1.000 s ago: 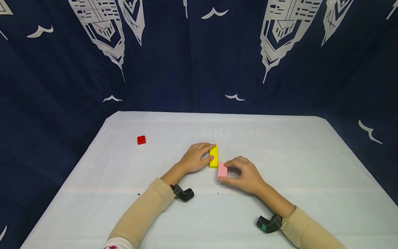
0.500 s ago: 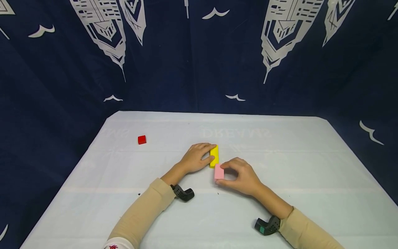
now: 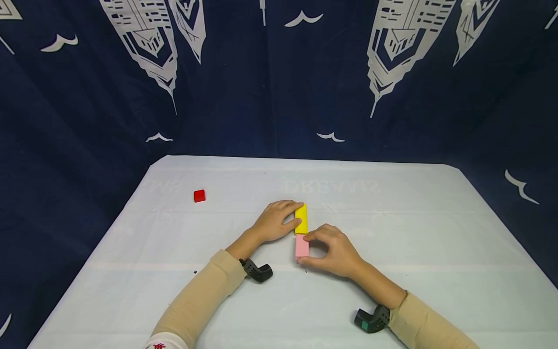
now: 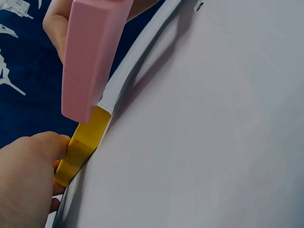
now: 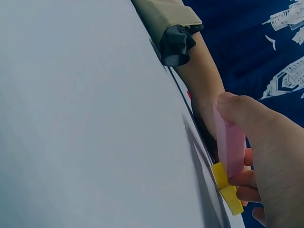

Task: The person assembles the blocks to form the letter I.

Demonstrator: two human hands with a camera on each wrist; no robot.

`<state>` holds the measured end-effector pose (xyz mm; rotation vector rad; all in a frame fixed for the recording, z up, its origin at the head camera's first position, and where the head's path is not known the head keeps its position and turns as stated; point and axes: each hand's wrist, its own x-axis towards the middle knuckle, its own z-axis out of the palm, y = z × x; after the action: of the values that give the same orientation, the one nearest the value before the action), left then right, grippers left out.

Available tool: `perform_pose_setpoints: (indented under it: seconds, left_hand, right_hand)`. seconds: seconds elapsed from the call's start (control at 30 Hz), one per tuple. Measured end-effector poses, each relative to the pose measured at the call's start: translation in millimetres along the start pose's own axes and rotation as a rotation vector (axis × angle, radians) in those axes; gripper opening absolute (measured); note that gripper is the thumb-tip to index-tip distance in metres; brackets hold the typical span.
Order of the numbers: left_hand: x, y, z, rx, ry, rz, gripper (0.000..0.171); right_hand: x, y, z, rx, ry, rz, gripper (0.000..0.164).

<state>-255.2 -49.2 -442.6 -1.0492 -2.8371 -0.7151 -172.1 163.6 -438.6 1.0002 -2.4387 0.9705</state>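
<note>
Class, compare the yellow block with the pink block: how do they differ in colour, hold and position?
Colour: one block is yellow, the other pink.
Hold: the left hand steadies the yellow block; the right hand grips the pink block.
Position: the yellow block lies on the table; the pink block appears raised above it.
Shared: both are plain, single-coloured blocks.

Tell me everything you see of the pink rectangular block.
The pink rectangular block looks smooth, perhaps painted wood, with flat faces and softened edges. The right hand pinches it, apparently above the white table, roughly in line with the yellow rectangular block and at its near end. Whether the blocks touch is unclear.
</note>
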Motion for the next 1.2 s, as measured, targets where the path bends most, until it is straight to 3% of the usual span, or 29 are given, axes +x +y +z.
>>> perform_pose_setpoints:
  seconds: [0.63, 0.9, 1.2]
  left_hand:
    - [0.5, 0.8, -0.6, 0.006, -0.009, -0.009, 0.052]
    - [0.2, 0.8, -2.0, 0.0, -0.008, -0.006, 0.052]
    - [0.9, 0.2, 0.2, 0.005, 0.001, 0.0, 0.052]
  right_hand:
    - [-2.3, 2.4, 0.8, -0.067, -0.083, 0.003, 0.048]
    - [-1.4, 1.9, -0.2, -0.176, -0.058, -0.066, 0.048]
    - [-2.0, 2.5, -0.2, -0.155, -0.062, -0.038, 0.046]
